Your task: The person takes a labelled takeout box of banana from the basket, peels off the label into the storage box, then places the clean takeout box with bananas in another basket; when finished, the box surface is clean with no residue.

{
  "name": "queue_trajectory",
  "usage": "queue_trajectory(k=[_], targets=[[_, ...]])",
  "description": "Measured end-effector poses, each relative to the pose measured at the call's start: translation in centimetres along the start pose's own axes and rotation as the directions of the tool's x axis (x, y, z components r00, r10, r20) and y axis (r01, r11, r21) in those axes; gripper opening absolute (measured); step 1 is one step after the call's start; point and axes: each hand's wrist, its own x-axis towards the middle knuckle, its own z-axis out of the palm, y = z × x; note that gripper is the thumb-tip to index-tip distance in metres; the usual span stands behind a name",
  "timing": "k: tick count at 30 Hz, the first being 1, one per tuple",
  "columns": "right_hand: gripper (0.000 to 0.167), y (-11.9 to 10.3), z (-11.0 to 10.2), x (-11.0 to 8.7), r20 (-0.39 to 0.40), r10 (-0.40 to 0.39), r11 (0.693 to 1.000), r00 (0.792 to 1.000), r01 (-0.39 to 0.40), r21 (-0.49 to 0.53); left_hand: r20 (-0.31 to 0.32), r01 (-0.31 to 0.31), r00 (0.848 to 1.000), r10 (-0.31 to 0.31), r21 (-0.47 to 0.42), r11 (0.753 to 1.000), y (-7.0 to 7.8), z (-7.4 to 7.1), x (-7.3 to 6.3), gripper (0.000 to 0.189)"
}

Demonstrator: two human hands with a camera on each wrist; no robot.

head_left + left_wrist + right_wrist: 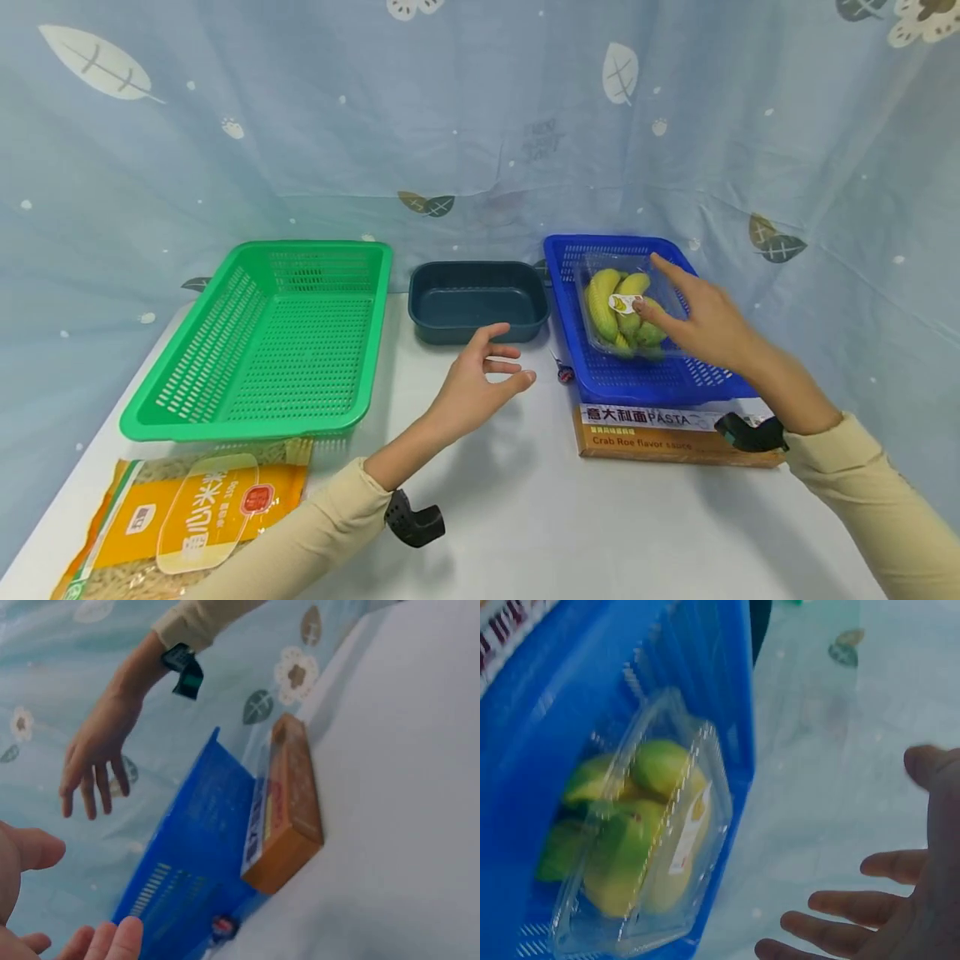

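Observation:
My right hand (708, 321) hovers over the right side of the blue basket (637, 385), fingers spread and holding nothing. Below it in the basket lies a clear plastic box (641, 941) of yellow-green bananas (603, 304) with a small sticker. In the right wrist view, a gap separates the fingers from the box. My left hand (480, 383) is in the air over the white table, in front of the dark teal tub (480, 335). Its fingers are loosely bent, thumb apart, with nothing between them.
A green basket (300, 358) stands at the left, with an orange-and-clear food bag (187, 508) in front of it. Along the blue basket's front lies a pasta box (675, 446). A small dark-and-red item (565, 372) sits by that basket's left corner. A patterned curtain (480, 125) hangs behind.

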Motion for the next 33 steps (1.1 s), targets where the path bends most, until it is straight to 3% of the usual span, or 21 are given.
queue_trajectory(k=[7,16,21,26,33], targets=[[0.074,2.9,-0.6,3.2,0.053,0.081,0.996,0.995,-0.078,-0.044,0.008,0.115,0.993,-0.115,-0.185,0.976,-0.7,2.5,2.8,0.075],[0.080,6.2,-0.1,6.2,0.102,0.191,0.981,0.976,-0.186,-0.064,-0.014,0.190,0.980,-0.200,-0.249,0.950,-1.5,5.3,5.0,0.074],[0.083,7.9,0.6,7.7,0.149,0.272,0.962,0.951,-0.268,-0.045,-0.018,0.215,0.972,-0.234,-0.323,0.921,-1.6,6.4,5.6,0.073],[0.086,9.0,0.9,9.0,0.192,0.335,0.942,0.922,-0.333,-0.041,-0.038,0.211,0.971,-0.235,-0.316,0.925,-1.3,7.1,6.1,0.078],[0.090,10.3,1.5,10.3,0.278,0.420,0.899,0.864,-0.438,0.003,-0.035,0.222,0.968,-0.247,-0.334,0.916,-1.6,7.8,6.6,0.079]])
